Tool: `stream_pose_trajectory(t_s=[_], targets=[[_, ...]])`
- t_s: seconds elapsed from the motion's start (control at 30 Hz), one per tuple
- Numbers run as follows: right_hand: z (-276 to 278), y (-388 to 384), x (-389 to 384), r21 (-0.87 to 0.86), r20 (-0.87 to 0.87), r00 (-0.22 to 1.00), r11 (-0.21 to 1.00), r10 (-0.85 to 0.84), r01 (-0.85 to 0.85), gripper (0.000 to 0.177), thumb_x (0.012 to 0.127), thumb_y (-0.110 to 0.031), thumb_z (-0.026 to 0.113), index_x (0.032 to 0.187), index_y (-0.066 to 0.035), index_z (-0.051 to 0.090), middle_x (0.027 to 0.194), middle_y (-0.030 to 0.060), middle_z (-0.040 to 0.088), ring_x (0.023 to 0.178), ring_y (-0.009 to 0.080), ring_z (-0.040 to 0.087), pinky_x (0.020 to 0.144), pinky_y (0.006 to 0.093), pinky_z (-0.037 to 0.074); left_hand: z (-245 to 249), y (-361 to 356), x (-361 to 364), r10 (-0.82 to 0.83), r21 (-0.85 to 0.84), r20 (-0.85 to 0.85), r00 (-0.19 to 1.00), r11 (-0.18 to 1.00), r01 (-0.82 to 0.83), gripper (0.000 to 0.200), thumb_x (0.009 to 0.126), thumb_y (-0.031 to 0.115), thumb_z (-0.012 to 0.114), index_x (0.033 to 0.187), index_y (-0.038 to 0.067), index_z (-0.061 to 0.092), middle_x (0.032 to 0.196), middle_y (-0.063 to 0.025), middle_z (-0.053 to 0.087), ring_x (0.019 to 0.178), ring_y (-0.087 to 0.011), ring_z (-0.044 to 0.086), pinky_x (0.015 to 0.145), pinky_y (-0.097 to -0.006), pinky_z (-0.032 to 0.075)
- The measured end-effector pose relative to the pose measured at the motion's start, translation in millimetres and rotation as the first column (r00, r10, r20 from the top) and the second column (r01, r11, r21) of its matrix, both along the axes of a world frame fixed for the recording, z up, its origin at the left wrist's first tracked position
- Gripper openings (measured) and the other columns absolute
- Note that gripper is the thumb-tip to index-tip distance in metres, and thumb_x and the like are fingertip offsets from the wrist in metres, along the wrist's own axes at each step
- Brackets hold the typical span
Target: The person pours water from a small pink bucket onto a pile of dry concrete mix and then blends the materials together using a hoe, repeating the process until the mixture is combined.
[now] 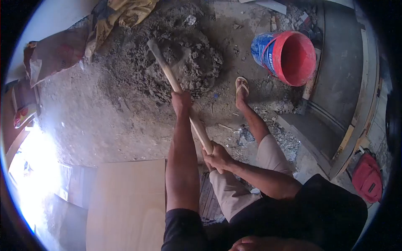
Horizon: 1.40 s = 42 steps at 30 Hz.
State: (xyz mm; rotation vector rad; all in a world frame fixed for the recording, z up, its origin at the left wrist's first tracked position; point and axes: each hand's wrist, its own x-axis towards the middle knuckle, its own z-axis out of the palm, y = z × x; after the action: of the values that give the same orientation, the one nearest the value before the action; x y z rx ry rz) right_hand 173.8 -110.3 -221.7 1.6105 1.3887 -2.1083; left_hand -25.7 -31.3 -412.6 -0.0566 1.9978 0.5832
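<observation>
Head view: a wooden handle [197, 124] slants over a grey heap [200, 69].
Fingers of the left hand [181, 101] clamp it midway, those of the right hand [218, 157] its near end, probably spread for leverage.

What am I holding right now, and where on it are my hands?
A wooden handle: your left hand grips it partway along, your right hand near the end closest to your body.
</observation>
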Motion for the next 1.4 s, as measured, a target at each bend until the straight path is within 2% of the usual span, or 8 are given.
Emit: stream_pose_trajectory(t_s=[0.17, 0.27, 0.53, 0.77, 0.93, 1.13, 1.17, 1.4], targets=[[33, -6, 7, 0.055, 0.077, 0.969, 0.969, 0.237, -0.241, 0.067, 0.068, -0.005, 0.063, 0.13, 0.0, 0.039, 0.1, 0.0165, 0.057, 0.089, 0.027, 0.06, 0.072, 0.0357, 0.05, 79, -9, 1, -0.058, -0.006, -0.058, 0.997, 0.998, 0.057, 0.034, 0.077, 0.02, 0.065, 0.096, -0.002, 0.049, 0.071, -0.0127, 0.061, 0.059, -0.0226, 0.063, 0.05, -0.035, 0.051], [28, -39, 17, 0.284, 0.018, 0.982, 0.94, 0.19, -0.187, 0.046, 0.065, -0.02, 0.069, 0.103, 0.002, 0.057, 0.089, 0.0199, 0.061, 0.09, 0.0345, 0.061, 0.08, 0.0438, 0.046, 70, -40, -1, -0.063, -0.004, -0.017, 0.998, 0.998, 0.063, 0.035, 0.077, 0.02, 0.066, 0.098, -0.002, 0.048, 0.073, -0.0129, 0.061, 0.058, -0.0208, 0.063, 0.048, -0.0336, 0.051], [53, -11, 26, -0.185, 0.118, 0.916, 0.915, 0.384, -0.359, 0.054, 0.069, -0.015, 0.067, 0.119, -0.003, 0.049, 0.094, 0.0208, 0.06, 0.088, 0.029, 0.063, 0.077, 0.0422, 0.049, 122, -28, 6, 0.204, 0.03, -0.016, 0.979, 0.979, -0.203, 0.037, 0.078, 0.009, 0.066, 0.104, -0.001, 0.042, 0.08, -0.0133, 0.059, 0.057, -0.0178, 0.061, 0.047, -0.0306, 0.054], [12, 1, 30, 0.185, -0.067, 0.939, 0.929, 0.338, -0.321, 0.055, 0.071, -0.015, 0.067, 0.121, -0.004, 0.049, 0.097, 0.0191, 0.064, 0.092, 0.0338, 0.065, 0.079, 0.0411, 0.051, 143, -4, -25, 0.291, 0.196, -0.121, 0.949, 0.944, -0.265, 0.037, 0.08, 0.009, 0.065, 0.106, -0.001, 0.041, 0.078, -0.0115, 0.056, 0.056, -0.0186, 0.06, 0.048, -0.0305, 0.052], [3, 72, -14, 0.208, 0.109, 0.905, 0.881, 0.411, -0.425, 0.054, 0.07, -0.016, 0.066, 0.121, -0.006, 0.051, 0.091, 0.0231, 0.065, 0.085, 0.0406, 0.065, 0.073, 0.0481, 0.052, 118, 37, -61, 0.386, 0.455, -0.062, 0.92, 0.832, -0.319, 0.04, 0.081, 0.011, 0.066, 0.11, -0.003, 0.042, 0.07, -0.0097, 0.057, 0.055, -0.0185, 0.059, 0.049, -0.0313, 0.05], [-16, 111, -50, 0.188, 0.083, 0.961, 0.943, 0.265, -0.276, 0.054, 0.069, -0.013, 0.065, 0.12, -0.004, 0.051, 0.101, 0.0233, 0.064, 0.097, 0.0405, 0.062, 0.084, 0.0463, 0.05, 29, 81, -83, 0.122, 0.141, -0.089, 0.989, 0.984, -0.108, 0.036, 0.082, 0.016, 0.066, 0.106, -0.002, 0.046, 0.07, -0.0103, 0.06, 0.056, -0.0189, 0.06, 0.051, -0.0337, 0.049], [-14, 108, -49, 0.162, 0.098, 0.967, 0.955, 0.234, -0.248, 0.053, 0.069, -0.012, 0.065, 0.119, -0.003, 0.052, 0.102, 0.0237, 0.064, 0.097, 0.0405, 0.062, 0.084, 0.0459, 0.05, 6, 67, -71, 0.193, 0.279, -0.02, 0.981, 0.943, -0.18, 0.035, 0.081, 0.016, 0.067, 0.103, -0.002, 0.047, 0.071, -0.0113, 0.06, 0.058, -0.02, 0.061, 0.052, -0.035, 0.05], [2, 61, -16, -0.079, 0.144, 0.947, 0.957, 0.288, -0.279, 0.055, 0.068, -0.018, 0.066, 0.118, 0.001, 0.051, 0.092, 0.0265, 0.065, 0.087, 0.0391, 0.065, 0.077, 0.0444, 0.052, -12, 21, -18, 0.148, 0.165, 0.058, 0.987, 0.974, -0.156, 0.038, 0.077, 0.014, 0.066, 0.104, -0.003, 0.046, 0.078, -0.0156, 0.062, 0.065, -0.0259, 0.065, 0.057, -0.0387, 0.053]])
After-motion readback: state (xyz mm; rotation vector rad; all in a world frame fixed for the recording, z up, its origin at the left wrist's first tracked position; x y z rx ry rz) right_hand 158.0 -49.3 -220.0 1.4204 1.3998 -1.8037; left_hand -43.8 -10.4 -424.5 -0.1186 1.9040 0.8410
